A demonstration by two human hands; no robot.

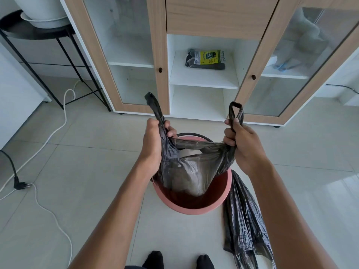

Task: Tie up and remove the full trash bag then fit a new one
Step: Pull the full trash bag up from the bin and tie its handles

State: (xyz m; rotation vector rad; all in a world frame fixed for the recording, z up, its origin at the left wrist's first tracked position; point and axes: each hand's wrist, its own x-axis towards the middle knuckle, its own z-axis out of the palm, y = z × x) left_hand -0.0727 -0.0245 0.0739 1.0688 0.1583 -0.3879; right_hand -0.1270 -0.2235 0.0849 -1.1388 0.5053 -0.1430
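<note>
A pink round bin (219,200) stands on the tiled floor in front of me. A dark full trash bag (186,171) sits in it, its top gathered above the rim. My left hand (153,144) grips the bag's left handle, which sticks up past my fist. My right hand (242,146) grips the right handle loop. A band of bag plastic stretches between the two hands. A second, empty black bag (244,220) lies flat on the floor to the right of the bin.
A wood and white cabinet (202,22) stands behind the bin, and a pack of trash bags (206,59) lies on its middle shelf. A black side table (37,33) stands at the back left. A white cable (52,133) and black plug (21,185) lie on the left floor.
</note>
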